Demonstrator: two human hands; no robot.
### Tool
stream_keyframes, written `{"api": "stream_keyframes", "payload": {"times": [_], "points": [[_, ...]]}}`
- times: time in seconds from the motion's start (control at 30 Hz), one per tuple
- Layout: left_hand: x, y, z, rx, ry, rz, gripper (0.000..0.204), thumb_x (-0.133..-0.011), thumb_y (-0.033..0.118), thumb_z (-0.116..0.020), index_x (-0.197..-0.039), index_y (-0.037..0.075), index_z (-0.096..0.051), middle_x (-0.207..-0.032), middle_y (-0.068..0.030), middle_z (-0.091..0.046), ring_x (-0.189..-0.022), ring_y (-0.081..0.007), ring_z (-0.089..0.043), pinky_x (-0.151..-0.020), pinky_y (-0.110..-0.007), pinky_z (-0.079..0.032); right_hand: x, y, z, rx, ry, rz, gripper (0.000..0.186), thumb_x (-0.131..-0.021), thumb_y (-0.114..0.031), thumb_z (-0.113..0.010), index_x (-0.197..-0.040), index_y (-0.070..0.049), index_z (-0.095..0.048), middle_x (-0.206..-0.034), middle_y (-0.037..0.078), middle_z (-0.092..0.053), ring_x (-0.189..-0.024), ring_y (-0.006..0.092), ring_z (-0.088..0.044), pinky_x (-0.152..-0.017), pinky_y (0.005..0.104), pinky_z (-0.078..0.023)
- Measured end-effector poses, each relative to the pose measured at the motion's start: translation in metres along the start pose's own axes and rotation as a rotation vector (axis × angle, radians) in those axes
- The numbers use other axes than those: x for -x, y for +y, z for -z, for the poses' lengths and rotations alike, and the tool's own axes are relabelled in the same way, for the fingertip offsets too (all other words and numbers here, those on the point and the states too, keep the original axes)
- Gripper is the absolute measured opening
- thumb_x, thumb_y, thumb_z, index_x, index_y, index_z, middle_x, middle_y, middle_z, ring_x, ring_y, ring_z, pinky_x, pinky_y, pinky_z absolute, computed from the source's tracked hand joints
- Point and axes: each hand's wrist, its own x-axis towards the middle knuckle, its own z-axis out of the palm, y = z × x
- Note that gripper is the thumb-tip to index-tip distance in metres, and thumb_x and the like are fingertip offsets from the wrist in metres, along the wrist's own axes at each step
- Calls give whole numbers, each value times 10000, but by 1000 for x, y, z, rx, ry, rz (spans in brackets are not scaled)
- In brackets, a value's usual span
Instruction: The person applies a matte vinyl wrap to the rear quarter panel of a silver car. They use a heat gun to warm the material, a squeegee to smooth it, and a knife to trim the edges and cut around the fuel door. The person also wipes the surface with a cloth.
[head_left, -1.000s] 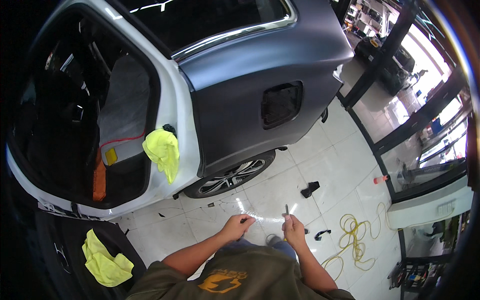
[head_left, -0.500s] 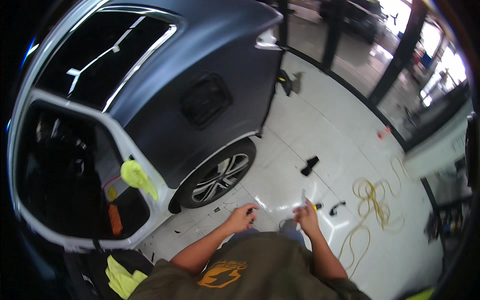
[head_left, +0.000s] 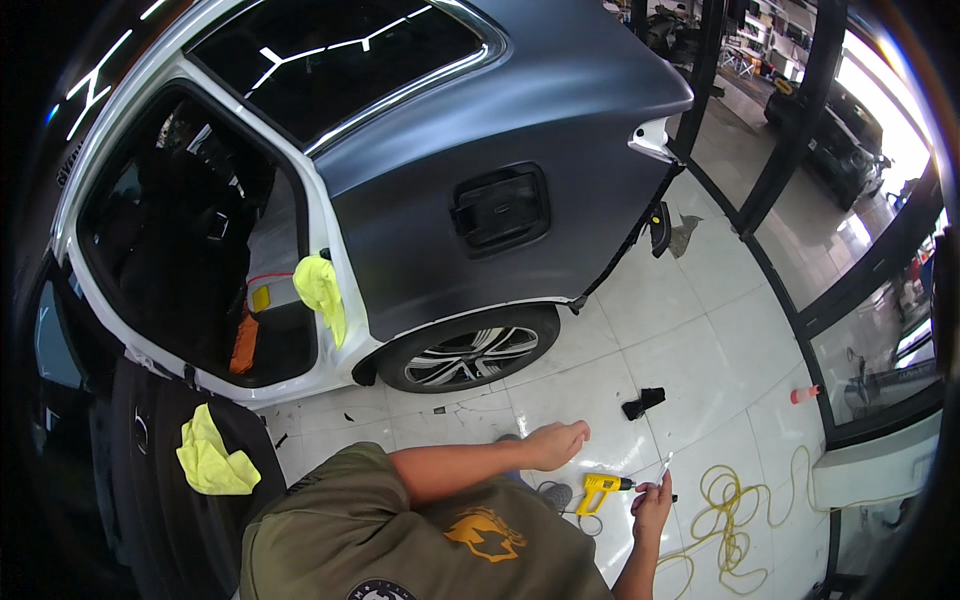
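My right hand (head_left: 652, 503) is closed around a slim, pale tool (head_left: 668, 462) whose thin tip points up and away. Its exact kind is too small to tell. To its left on the floor lies a yellow heat gun (head_left: 597, 492). My left hand (head_left: 558, 445) reaches across my body with curled fingers; whatever may be in them is hidden. Beyond it stands the car's rear quarter, with a matte dark grey panel (head_left: 400, 230), a recessed black fuel-filler opening (head_left: 502, 208) and the rear wheel (head_left: 470, 355).
A lime cloth (head_left: 318, 290) hangs on the door-opening edge, another cloth (head_left: 215, 455) on the open door. A black item (head_left: 643, 403) and a coiled yellow hose (head_left: 735, 520) lie on the floor. A red bottle (head_left: 803, 394) stands by the glass wall.
My view and body have turned rightward. My left hand has swung across to the right, and the right hand, with the slim tool, has moved right and lower.
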Motion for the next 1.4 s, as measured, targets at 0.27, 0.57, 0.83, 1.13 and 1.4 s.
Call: {"api": "stream_keyframes", "payload": {"times": [0.27, 0.57, 0.83, 1.13, 1.4], "points": [[-61, -69, 6, -72, -127, -350, 550, -923, 124, -534, -1451, 81, -384, -1137, -255, -565, -1090, -360, -545, -945, -418, -440, 41, 15, -51, -46, 201, -59, 531, -884, -10, -418, -1413, -57, -399, -748, 25, -542, -457, 67, -428, -360, 229, -343], [-101, -81, 41, -224, -162, -136, 277, -997, 230, -481, -1101, -4, -586, -811, -227, -653, -777, -403, -647, -739, -428, -503, 99, 5, -92, 164, 406, -234, 504, -886, -120, -498, -1383, -42, -460, -790, 131, -660, -630, 190, -629, -607, 338, -512], [-110, -87, 1, -293, -416, -52, 397, -997, 304, -468, -1275, 24, -506, -870, -260, -638, -787, -415, -635, -812, -441, -489, 145, 60, -54, 166, 586, -305, 537, -864, -68, -446, -1395, 10, -420, -846, 155, -681, -681, 201, -656, -664, 342, -539], [-179, -14, -73, -63, -253, -26, 792, -924, 236, -622, -1554, 122, -156, -1553, -301, -176, -1236, -388, -503, -922, -417, -478, 148, 130, 36, -151, 669, -251, 233, -928, -77, -464, -1116, 33, -545, -853, 114, -675, -695, 161, -643, -634, 308, -530], [-108, -15, -120, -533, -641, 44, 543, -916, 374, -611, -1323, 21, -547, -1191, -240, -638, -1080, -376, -626, -948, -405, -476, 89, 91, 180, -211, 554, -93, 229, -898, -121, -542, -1096, -10, -567, -848, 81, -626, -666, 136, -608, -561, 279, -497]]}}
